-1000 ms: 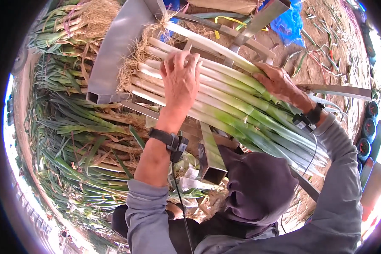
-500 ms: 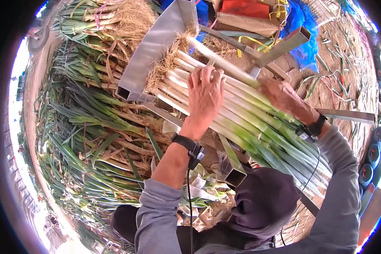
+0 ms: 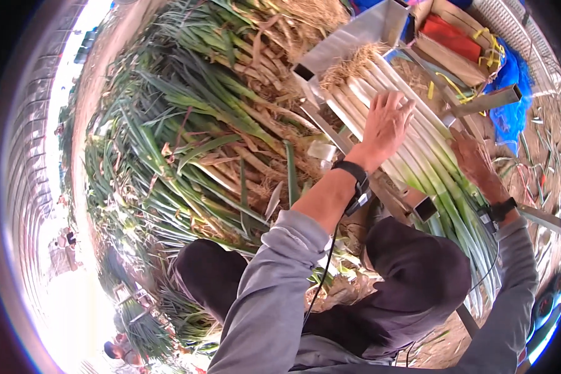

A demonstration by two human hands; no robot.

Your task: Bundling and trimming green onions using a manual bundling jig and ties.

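A row of long green onions [image 3: 411, 134] lies side by side across a metal frame. Their root ends [image 3: 353, 64] sit against a broad metal plate [image 3: 349, 38], and the green leaves [image 3: 458, 215] trail toward me. Across the white stalks rests my left hand [image 3: 388, 124], fingers bent and a little apart, pressing from above without closing round a stalk. Along the outer right side of the row lies my right hand [image 3: 478, 163], its fingers stretched out against the outermost stalk. Its thumb is hard to make out. Both wrists wear black bands.
Heaped green onions [image 3: 218, 143] cover the ground at left. Square metal bars [image 3: 489, 100] jut out right of the row, and another bar end [image 3: 424, 207] points toward me. Behind stand a cardboard box [image 3: 452, 40] with something red, and blue plastic sheeting [image 3: 510, 100].
The view has swung left, so the row appears farther right. The stalk that was at an angle under my right hand now lies alongside the others; my left hand stays on the row.
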